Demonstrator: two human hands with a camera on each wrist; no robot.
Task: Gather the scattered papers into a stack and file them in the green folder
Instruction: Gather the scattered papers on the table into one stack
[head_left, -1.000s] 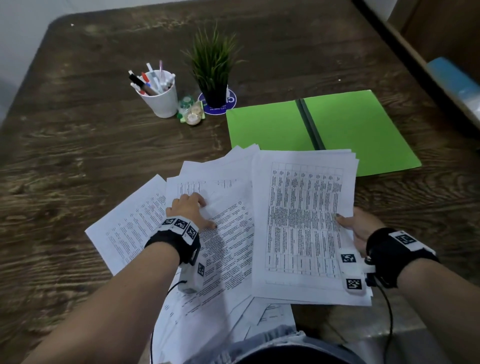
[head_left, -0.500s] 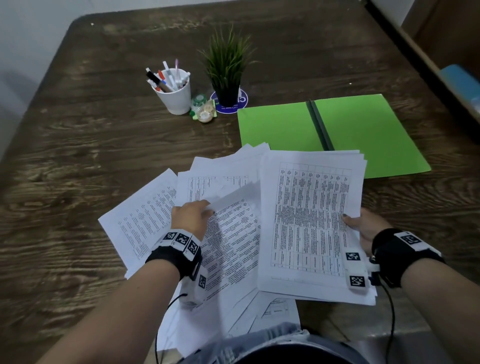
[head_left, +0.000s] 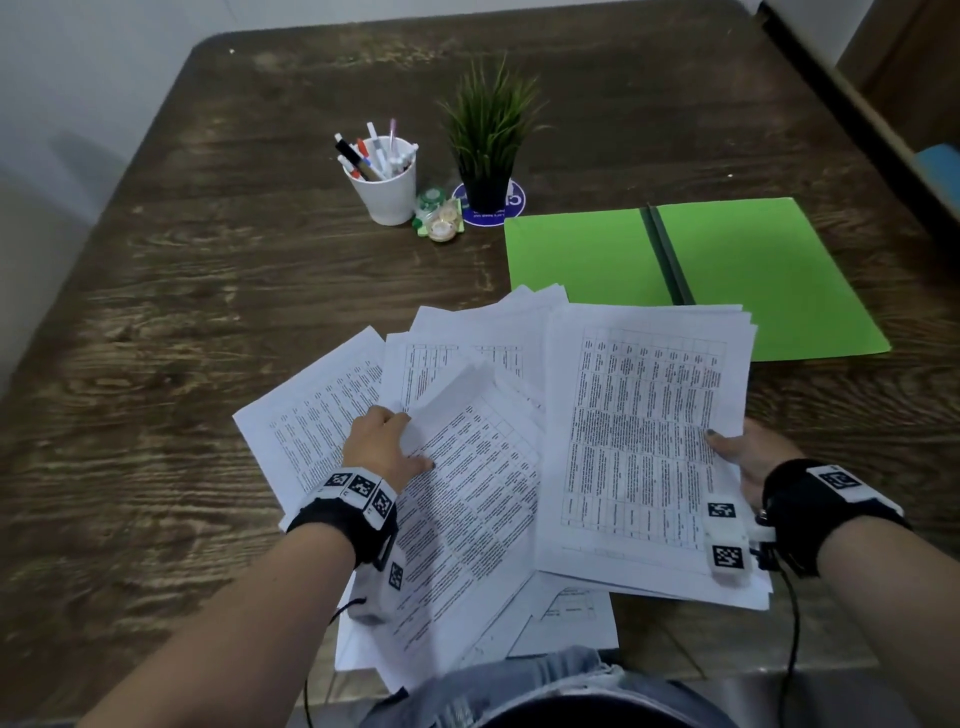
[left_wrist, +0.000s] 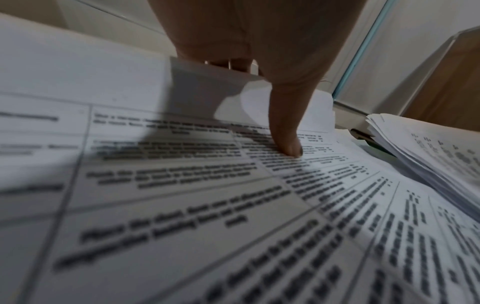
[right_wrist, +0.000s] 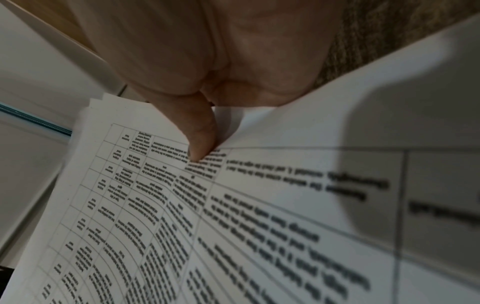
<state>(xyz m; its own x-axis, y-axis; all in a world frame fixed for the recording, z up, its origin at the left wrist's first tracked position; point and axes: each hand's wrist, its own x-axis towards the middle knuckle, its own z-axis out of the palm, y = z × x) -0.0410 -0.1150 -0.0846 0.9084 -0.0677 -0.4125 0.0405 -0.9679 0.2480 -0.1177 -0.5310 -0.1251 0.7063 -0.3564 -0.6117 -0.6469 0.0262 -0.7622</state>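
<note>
White sheets of paper (head_left: 644, 436) printed with black text in ruled grey tables; a bright green card folder (head_left: 753, 270) with a darker green spine; a dark brown wooden table (head_left: 208, 312) with pale streaked grain; a plain white cup (head_left: 389, 200); black wristbands (head_left: 332, 519) bearing black-and-white square markers.

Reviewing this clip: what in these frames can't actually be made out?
- Printed text on the gathered stack: too small in the head view, blurred in the right wrist view.
- Right hand fingers: under the stack.
- Left hand fingers: behind the lifted sheet; only the thumb shows.
- Green folder near edge: covered by papers.
</note>
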